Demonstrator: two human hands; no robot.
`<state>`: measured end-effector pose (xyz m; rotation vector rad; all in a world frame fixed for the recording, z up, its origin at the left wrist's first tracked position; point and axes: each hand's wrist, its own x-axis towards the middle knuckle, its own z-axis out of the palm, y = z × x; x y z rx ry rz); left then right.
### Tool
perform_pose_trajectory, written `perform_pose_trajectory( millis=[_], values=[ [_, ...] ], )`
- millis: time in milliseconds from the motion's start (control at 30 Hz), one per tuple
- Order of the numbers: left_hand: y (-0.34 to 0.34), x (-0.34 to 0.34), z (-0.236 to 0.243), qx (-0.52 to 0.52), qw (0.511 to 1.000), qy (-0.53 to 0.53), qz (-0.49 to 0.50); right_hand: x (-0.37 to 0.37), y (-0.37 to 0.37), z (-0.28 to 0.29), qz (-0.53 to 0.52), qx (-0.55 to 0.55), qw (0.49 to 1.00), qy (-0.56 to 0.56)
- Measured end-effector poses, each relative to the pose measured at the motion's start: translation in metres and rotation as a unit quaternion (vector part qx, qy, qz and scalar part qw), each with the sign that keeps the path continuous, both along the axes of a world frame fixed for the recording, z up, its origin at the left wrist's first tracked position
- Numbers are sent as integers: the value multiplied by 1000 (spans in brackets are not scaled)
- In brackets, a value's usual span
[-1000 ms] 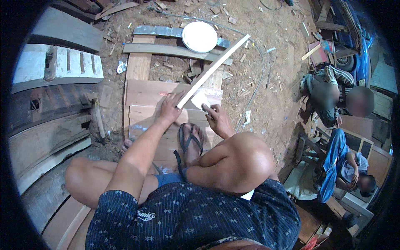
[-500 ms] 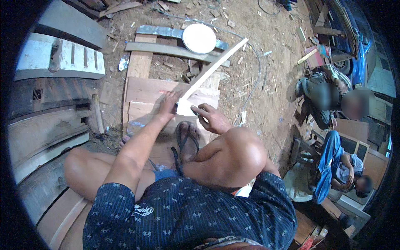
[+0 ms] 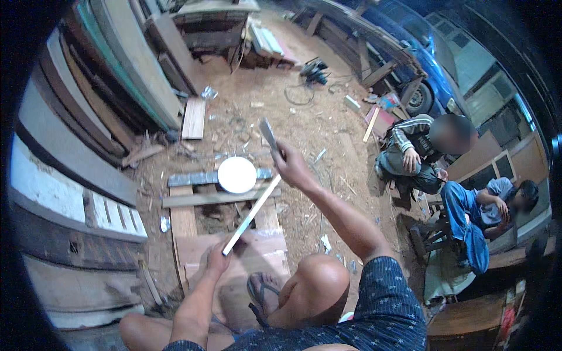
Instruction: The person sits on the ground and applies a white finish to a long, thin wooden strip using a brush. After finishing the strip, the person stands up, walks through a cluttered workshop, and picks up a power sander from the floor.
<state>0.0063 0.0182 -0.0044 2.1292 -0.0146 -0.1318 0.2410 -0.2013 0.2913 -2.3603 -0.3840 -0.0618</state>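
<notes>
My left hand [image 3: 218, 259] is closed around the near end of a long, pale wood strip [image 3: 249, 219]. The strip slants up and away to the right, its far end close to or behind my right hand [image 3: 291, 165]. Raised higher and farther forward, that hand grips a flat, pale scraper-like tool [image 3: 268, 133], its blade pointing up; the exact kind is hard to make out. Under the strip lies a low wooden platform of boards [image 3: 192, 248]. On its far slats rests a round white disc [image 3: 237, 175], left of the strip.
Large timber slabs [image 3: 76, 205] lean along the left. Two people sit or crouch at the right, one in a striped sleeve [image 3: 404, 140], another in blue jeans [image 3: 462, 216]. A dark power tool [image 3: 314, 71] lies far ahead among wood scraps. My sandalled foot [image 3: 265, 292] is on the boards.
My right hand has risen away from the strip's near end, now holding the scraper-like tool up. My left hand has closed around the strip. The view has tilted up, showing more of the yard.
</notes>
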Motion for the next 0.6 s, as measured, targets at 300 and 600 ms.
perform_pose_trajectory(
  millis=[300, 600],
  values=[
    [65, -19, 8, 55, 998, -26, 0, 78, 118, 215, 59, 234, 909, -339],
    [66, -16, 28, 168, 982, -80, -29, 60, 24, 39, 1, 74, 997, -8]
  ],
)
